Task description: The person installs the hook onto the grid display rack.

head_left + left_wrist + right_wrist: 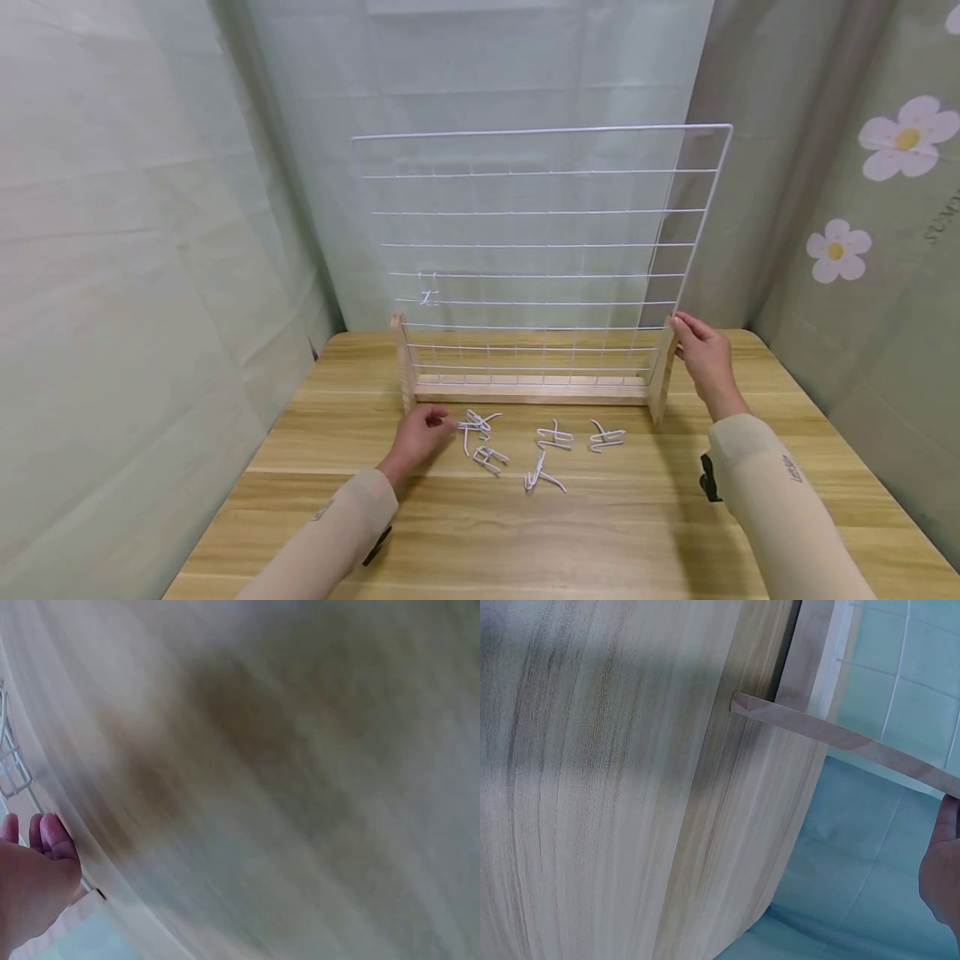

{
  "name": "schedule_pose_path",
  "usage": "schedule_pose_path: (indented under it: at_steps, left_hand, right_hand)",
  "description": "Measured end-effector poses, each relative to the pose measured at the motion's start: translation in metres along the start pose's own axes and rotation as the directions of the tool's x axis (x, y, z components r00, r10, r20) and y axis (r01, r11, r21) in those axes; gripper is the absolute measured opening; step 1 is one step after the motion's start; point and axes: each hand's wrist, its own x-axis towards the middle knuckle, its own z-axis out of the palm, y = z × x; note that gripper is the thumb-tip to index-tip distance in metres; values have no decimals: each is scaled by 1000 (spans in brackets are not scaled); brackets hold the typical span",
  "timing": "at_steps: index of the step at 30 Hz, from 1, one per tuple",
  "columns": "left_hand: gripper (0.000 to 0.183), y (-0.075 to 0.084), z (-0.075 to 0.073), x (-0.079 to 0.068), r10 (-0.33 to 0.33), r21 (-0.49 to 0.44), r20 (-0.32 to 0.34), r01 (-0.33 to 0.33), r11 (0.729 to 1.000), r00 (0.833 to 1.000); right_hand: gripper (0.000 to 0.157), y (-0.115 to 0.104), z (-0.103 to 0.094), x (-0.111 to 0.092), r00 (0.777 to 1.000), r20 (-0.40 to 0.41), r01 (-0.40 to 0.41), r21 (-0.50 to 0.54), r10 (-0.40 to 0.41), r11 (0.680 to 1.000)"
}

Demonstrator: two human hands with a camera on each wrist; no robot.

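Observation:
My right hand (707, 358) pinches the top of the right wooden upright (663, 371) of a stand that holds a white wire grid panel (540, 213). In the right wrist view this upright (832, 736) runs up to the fingers at the right edge. My left hand (420, 435) is low over the table, loosely curled and holding nothing, beside a small cluster of white wire hooks (477, 423). Its fingertips are close to the nearest hook; whether they touch is hard to tell. One white hook (428, 297) hangs on the grid's lower left.
More white wire hooks lie in front of the stand: one (490, 460) below the cluster, one (542, 477) nearer me, and two (555, 437) to the right. The wooden base bar (532, 391) spans the uprights. Pale curtains (480, 75) surround the wood-grain table (600, 533).

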Motion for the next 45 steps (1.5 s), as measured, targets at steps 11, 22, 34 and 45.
schedule_pose_path:
  at_steps: [11, 22, 34, 45]
  left_hand:
    - [21, 4, 7, 4, -53, 36, -95, 56, 998, 994]
    - [19, 4, 8, -8, -53, -98, -89, 44, 994, 995]
    - [19, 9, 24, -26, -98, -147, -117, 80, 986, 988]
    - [15, 9, 32, -23, -117, -145, -139, 96, 985, 983]
  right_hand:
    - [58, -1, 0, -3, 1000, 8, -19, -21, 19, 1000]
    - [60, -5, 2, -1, 1000, 24, -5, -37, 5, 999]
    - [62, 0, 0, -8, 999, 25, -20, -47, 21, 999]
    - [58, -2, -1, -4, 1000, 15, -8, -34, 8, 999]
